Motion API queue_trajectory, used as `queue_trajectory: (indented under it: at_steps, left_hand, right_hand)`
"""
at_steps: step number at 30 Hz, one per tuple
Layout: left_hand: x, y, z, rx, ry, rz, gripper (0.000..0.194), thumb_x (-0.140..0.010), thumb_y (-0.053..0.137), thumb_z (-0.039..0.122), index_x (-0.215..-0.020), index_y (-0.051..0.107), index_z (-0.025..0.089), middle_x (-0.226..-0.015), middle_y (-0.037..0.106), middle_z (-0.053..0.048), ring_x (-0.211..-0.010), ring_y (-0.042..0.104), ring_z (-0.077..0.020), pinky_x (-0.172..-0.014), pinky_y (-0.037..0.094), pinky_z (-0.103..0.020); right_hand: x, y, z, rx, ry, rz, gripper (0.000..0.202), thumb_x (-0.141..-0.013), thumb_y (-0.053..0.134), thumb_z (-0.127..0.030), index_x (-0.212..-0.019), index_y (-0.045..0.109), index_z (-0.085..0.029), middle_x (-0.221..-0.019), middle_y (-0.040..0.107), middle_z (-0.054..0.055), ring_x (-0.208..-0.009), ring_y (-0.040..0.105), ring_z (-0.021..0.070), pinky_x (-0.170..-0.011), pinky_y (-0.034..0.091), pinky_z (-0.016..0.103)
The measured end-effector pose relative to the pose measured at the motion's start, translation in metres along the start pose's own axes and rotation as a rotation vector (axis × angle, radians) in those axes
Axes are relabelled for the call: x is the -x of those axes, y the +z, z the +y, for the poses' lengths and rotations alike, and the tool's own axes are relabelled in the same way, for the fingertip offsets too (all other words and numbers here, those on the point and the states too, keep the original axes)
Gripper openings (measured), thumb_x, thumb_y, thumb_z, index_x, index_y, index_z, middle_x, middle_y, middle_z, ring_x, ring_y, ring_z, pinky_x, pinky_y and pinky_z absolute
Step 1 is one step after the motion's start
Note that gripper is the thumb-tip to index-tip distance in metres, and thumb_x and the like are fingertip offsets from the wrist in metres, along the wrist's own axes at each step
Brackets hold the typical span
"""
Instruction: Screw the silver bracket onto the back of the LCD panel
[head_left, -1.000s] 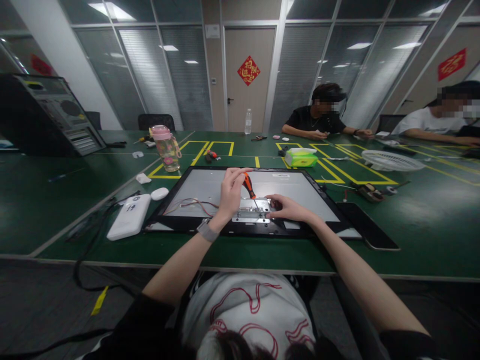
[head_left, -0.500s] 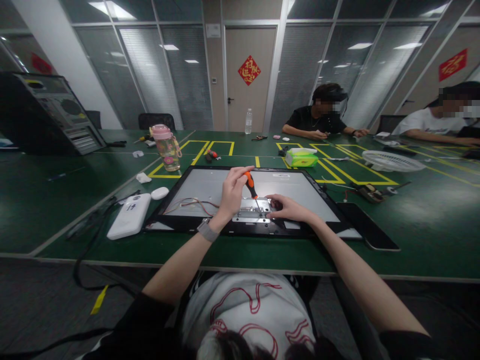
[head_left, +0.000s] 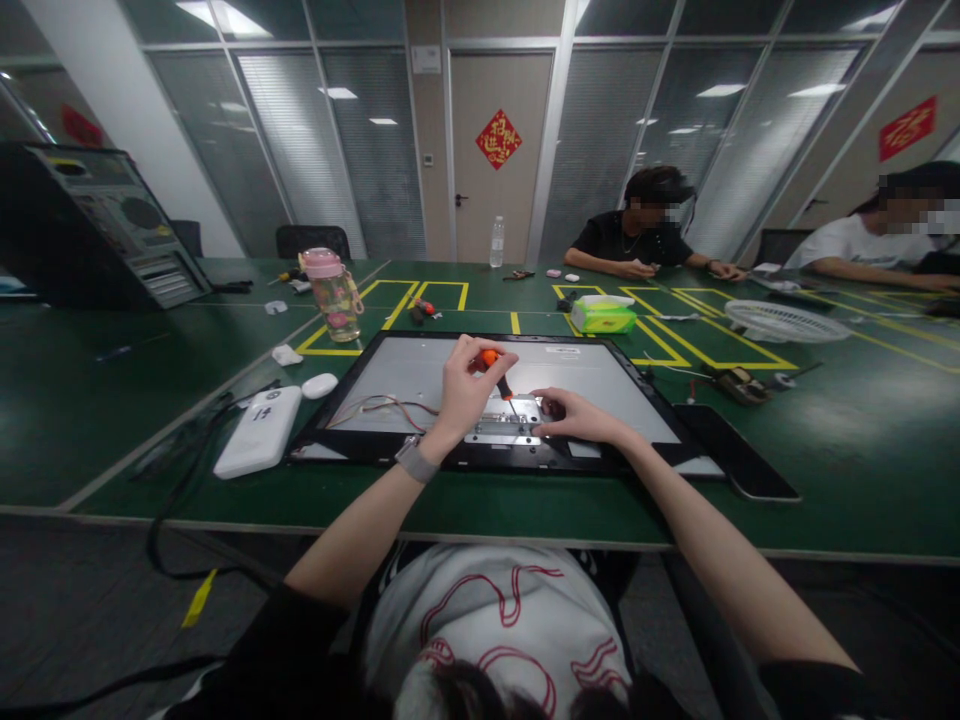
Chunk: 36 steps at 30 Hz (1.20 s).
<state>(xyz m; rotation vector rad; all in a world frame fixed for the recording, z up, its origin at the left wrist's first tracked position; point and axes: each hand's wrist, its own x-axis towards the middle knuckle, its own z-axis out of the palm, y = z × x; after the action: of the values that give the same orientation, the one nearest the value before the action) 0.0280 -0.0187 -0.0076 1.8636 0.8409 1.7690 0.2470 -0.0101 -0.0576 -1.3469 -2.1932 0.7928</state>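
Note:
A flat display panel [head_left: 397, 370] with a black frame lies face-flat on the table before me. On its near middle part sits a silver metal bracket [head_left: 487, 428]. My left hand [head_left: 469, 385] closes its fingers round the orange and black handle of a screwdriver [head_left: 505, 388]. The screwdriver leans slightly, its shaft pointing down to the bracket; the exact contact of the tip is too small to tell. My right hand [head_left: 574, 415] curls its thumb and fingers round the bracket's right end. Thin wires [head_left: 397, 403] run over the panel left of the bracket.
Left of the panel are a white power bank [head_left: 259, 435], a white oval case [head_left: 319, 386] and a pink-lidded bottle [head_left: 331, 295]. A phone [head_left: 739, 455] lies by the right edge. Beyond are a green tissue pack [head_left: 602, 316] and a white fan grille [head_left: 784, 322]. Two people sit across.
My left hand's fingers have shifted from lying over the handle's top to wrapping round it with the thumb. My right hand stays at the bracket.

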Motion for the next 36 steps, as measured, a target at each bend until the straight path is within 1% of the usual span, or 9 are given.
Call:
queue_trajectory:
  at_steps: [5, 9, 12, 17, 22, 26, 31, 33, 36]
  left_hand:
    - [0.001, 0.000, -0.001, -0.040, -0.008, 0.013, 0.021, -0.082, 0.066, 0.036, -0.072, 0.060, 0.018, -0.072, 0.050, 0.001, -0.069, 0.050, -0.0112, -0.066, 0.042, -0.025]
    - [0.003, -0.003, 0.001, -0.022, -0.002, -0.031, 0.031, -0.095, 0.042, 0.033, -0.075, 0.061, 0.020, -0.076, 0.049, -0.001, -0.069, 0.052, -0.0123, -0.068, 0.044, -0.028]
    - [0.004, -0.004, 0.006, 0.014, 0.022, -0.080, 0.034, -0.096, 0.034, 0.027, -0.082, 0.064, 0.021, -0.084, 0.051, -0.004, -0.075, 0.054, -0.0139, -0.070, 0.046, -0.029]
    - [0.001, -0.002, 0.008, 0.056, -0.052, -0.097, 0.019, -0.091, 0.052, 0.029, -0.098, 0.067, 0.022, -0.089, 0.052, -0.004, -0.075, 0.054, -0.0123, -0.065, 0.046, -0.025]
    - [-0.002, 0.001, 0.002, 0.048, -0.124, 0.017, 0.013, -0.079, 0.068, 0.029, -0.080, 0.065, 0.017, -0.082, 0.056, -0.002, -0.075, 0.055, -0.0114, -0.066, 0.045, -0.022]
    - [-0.002, 0.002, -0.001, 0.073, -0.156, 0.026, 0.014, -0.078, 0.069, 0.029, -0.081, 0.064, 0.016, -0.082, 0.057, -0.002, -0.074, 0.055, -0.0113, -0.066, 0.046, -0.022]
    - [-0.002, 0.003, -0.001, 0.164, -0.146, -0.031, 0.018, -0.085, 0.058, 0.024, -0.102, 0.061, 0.018, -0.088, 0.060, -0.004, -0.077, 0.058, -0.0121, -0.072, 0.049, -0.025]
    - [-0.002, 0.002, -0.002, 0.160, -0.127, -0.053, 0.017, -0.089, 0.053, 0.023, -0.103, 0.061, 0.018, -0.089, 0.061, -0.004, -0.079, 0.059, -0.0123, -0.076, 0.050, -0.026]
    - [-0.002, 0.002, -0.002, 0.126, -0.105, -0.055, 0.016, -0.087, 0.057, 0.027, -0.099, 0.065, 0.021, -0.094, 0.061, -0.005, -0.080, 0.060, -0.0130, -0.074, 0.051, -0.027]
  right_hand:
    - [-0.001, 0.000, 0.001, -0.031, -0.006, 0.006, 0.070, -0.066, 0.074, -0.048, -0.124, 0.056, -0.013, -0.087, 0.055, 0.003, -0.077, 0.052, 0.0176, -0.071, 0.044, 0.030]
    - [-0.001, 0.000, 0.003, -0.021, -0.006, -0.003, 0.071, -0.067, 0.074, -0.049, -0.126, 0.055, -0.012, -0.087, 0.054, 0.003, -0.078, 0.052, 0.0178, -0.072, 0.044, 0.030]
    - [-0.001, 0.000, 0.002, -0.007, -0.010, -0.005, 0.070, -0.068, 0.073, -0.048, -0.126, 0.055, -0.013, -0.088, 0.054, 0.003, -0.079, 0.052, 0.0180, -0.072, 0.043, 0.030]
    - [0.001, -0.001, -0.002, 0.001, 0.005, -0.004, 0.068, -0.067, 0.074, -0.047, -0.124, 0.057, -0.013, -0.086, 0.054, 0.003, -0.079, 0.052, 0.0187, -0.072, 0.044, 0.031]
    - [0.000, 0.000, 0.000, -0.005, -0.004, -0.002, 0.071, -0.068, 0.074, -0.048, -0.126, 0.055, -0.012, -0.087, 0.054, 0.003, -0.080, 0.053, 0.0188, -0.073, 0.044, 0.031]
    - [-0.001, 0.001, 0.003, -0.016, -0.009, -0.003, 0.070, -0.067, 0.074, -0.047, -0.125, 0.056, -0.013, -0.087, 0.055, 0.003, -0.078, 0.053, 0.0183, -0.073, 0.044, 0.031]
    - [-0.001, 0.000, 0.002, -0.014, -0.018, 0.001, 0.067, -0.067, 0.075, -0.046, -0.123, 0.057, -0.013, -0.086, 0.055, 0.003, -0.078, 0.053, 0.0184, -0.072, 0.045, 0.031]
    - [0.000, 0.000, 0.001, -0.007, -0.019, 0.001, 0.066, -0.068, 0.075, -0.045, -0.123, 0.057, -0.014, -0.086, 0.055, 0.003, -0.079, 0.053, 0.0182, -0.073, 0.045, 0.031]
    - [0.000, 0.000, 0.000, 0.008, -0.020, 0.001, 0.064, -0.068, 0.074, -0.045, -0.123, 0.057, -0.016, -0.086, 0.055, 0.003, -0.079, 0.053, 0.0183, -0.073, 0.045, 0.031]
